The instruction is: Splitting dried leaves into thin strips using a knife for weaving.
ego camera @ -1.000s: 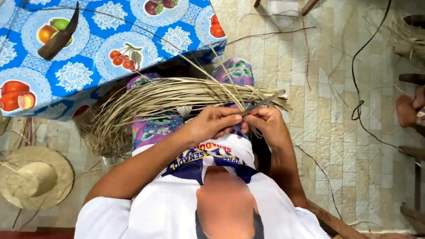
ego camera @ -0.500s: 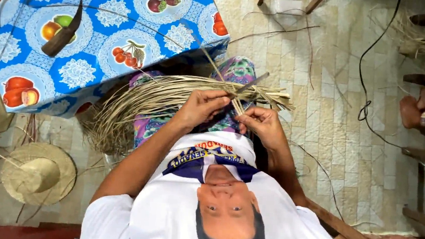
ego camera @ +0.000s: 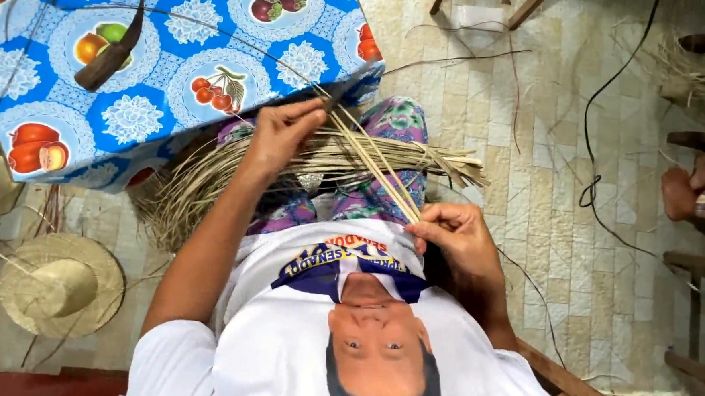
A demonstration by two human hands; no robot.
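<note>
Right hand [ego camera: 456, 237] is closest in, tucked up by the chest with the fingers pinched shut on the near ends of a few long straw strips [ego camera: 374, 169]. Those strips run taut on a slant up to the left hand [ego camera: 283, 132], which is closed around their far ends just off the near corner of the table [ego camera: 240, 47]. So both hands are clamped on the same few strips, well apart from each other, with the strips stretched between them. Under that, a fat straw bundle [ego camera: 443, 158] lies crosswise on the lap over the flowery trousers [ego camera: 405, 120], one end trimmed fairly even toward the person's right, the other fanning out loose and curly off the left knee. My read on progress: early days. I can't make out any woven or plaited patch anywhere, just sorted-out strips and a big unworked bundle, so pretty much all the actual working of the straw looks left to do. Further out, the table has a blue cloth with fruit pictures and a dark curved horn-shaped thing [ego camera: 111, 49] lying near its middle. A finished straw hat [ego camera: 60, 283] sits on the tiled floor [ego camera: 528, 231] to the person's left. A black cable [ego camera: 592, 154] snakes over the floor on the other side, and at the far right edge there's a bit of another person [ego camera: 690, 192], too cut off to tell more.
</note>
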